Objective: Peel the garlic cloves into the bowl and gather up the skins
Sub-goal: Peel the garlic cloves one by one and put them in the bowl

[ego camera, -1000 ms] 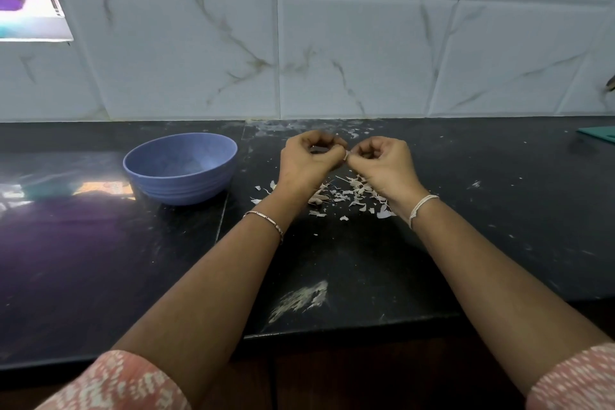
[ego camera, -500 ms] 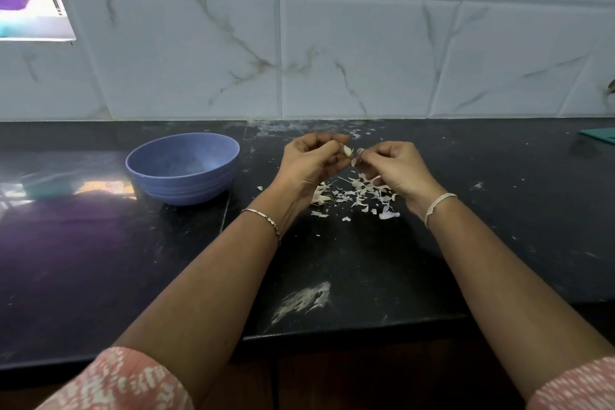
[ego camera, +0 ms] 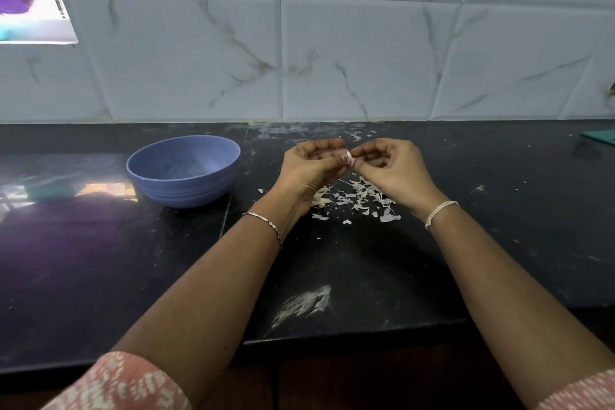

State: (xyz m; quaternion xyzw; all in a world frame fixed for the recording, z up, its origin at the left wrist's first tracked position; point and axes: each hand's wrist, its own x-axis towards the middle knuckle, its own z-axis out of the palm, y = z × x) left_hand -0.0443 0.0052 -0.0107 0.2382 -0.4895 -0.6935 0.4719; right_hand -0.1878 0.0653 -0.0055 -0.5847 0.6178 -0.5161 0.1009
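- Worktop [ego camera: 100,276], black stone, nr edge: pale smear [ego camera: 304,304] front-centre, specks all over.
- Forearms enter from both sides, patterned pink sleeves at frame bottom. Metal bracelet [ego camera: 266,226] on L wrist, white thread band [ego camera: 439,213] on R wrist.
- Skins [ego camera: 357,201]: loose papery scatter on worktop, under & just beside both hands, a few bits straying toward bowl side. Risk: v. light flakes, so a forearm sweep or a draught could spread them wider and make the gather-up slower.
- Pale lumps at L-hand edge of scatter: cloves or thick skin, can't tell.
- Left hand [ego camera: 307,170]: fingers curled, pinching garlic clove [ego camera: 347,158] at the tips, raised off worktop above the scatter.
- Right hand [ego camera: 389,170]: fingers curled, thumb + forefinger nipping the same clove's other end, tips of both hands meeting.
- Garlic clove: small, pale, pinkish skin partly on, between the two hands. Risk: small item in a tip-only pinch, so a hard tug could pop it out into the skins or off the edge. A nail dug too deep may split it.
- Bowl [ego camera: 183,190]: blue, ribbed, upright, L of hands & apart from them. Contents unclear. Risk: clove must cross a gap, and skin stuck to fingers could drop in w/ it.
- Far strip of worktop: whitish residue by wall.
- Teal item [ego camera: 600,136], far R, cut by frame, unidentified.
- Tiled wall [ego camera: 332,60]: white, marble-look.
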